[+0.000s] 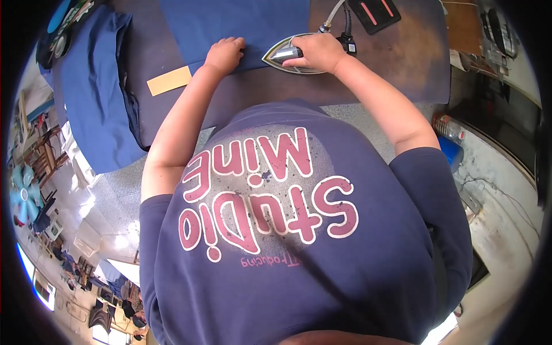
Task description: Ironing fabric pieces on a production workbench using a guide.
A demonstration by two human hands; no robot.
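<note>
My right hand grips the handle of a steam iron, whose pointed tip faces left. The iron lies at the near right edge of a piece of blue fabric spread on the ironing table. On the fabric's near edge rests my left hand, fingers curled onto the cloth; whether it pinches the cloth is hidden. A yellowish strip of card lies left of my left wrist, its right end by the fabric's edge. A hose and a dark cable run from the back of the iron.
Another blue garment piece drapes over the table's left end. A black iron rest with red strips sits at the back right. Beyond the table's right edge stand a plastic bottle and a blue container. A fan is far left.
</note>
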